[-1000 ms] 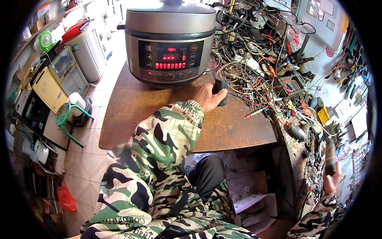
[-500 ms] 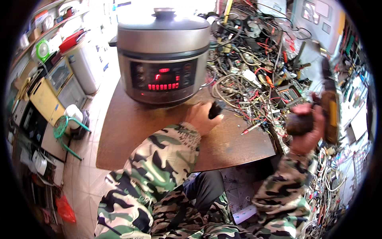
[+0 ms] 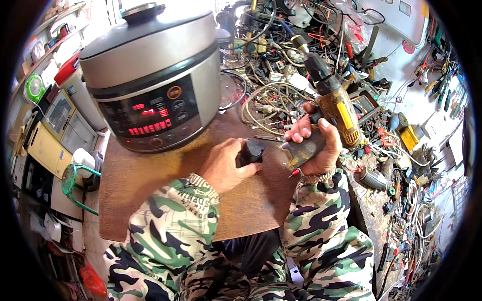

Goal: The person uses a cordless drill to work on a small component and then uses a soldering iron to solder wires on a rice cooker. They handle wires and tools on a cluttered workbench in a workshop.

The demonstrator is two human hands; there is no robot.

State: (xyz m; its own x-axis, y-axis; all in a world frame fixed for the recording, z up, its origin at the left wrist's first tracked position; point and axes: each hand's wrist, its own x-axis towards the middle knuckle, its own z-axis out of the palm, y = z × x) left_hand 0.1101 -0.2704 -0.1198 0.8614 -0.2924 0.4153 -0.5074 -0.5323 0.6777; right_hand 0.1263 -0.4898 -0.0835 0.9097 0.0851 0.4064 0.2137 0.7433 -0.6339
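Gripping a yellow cordless drill upright above the wooden table, the right hand curled tight; the left hand clasped a black battery pack beside it.

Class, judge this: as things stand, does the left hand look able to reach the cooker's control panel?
Probably yes. The left hand rests on a small black block just below the panel, with only bare wooden tabletop between them.

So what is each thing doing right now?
Cooker: lid on, red display lit.
Drill: held up off the table in right hand.
Black block: gripped by left hand, on the table.
Wires: tangled in a pile.
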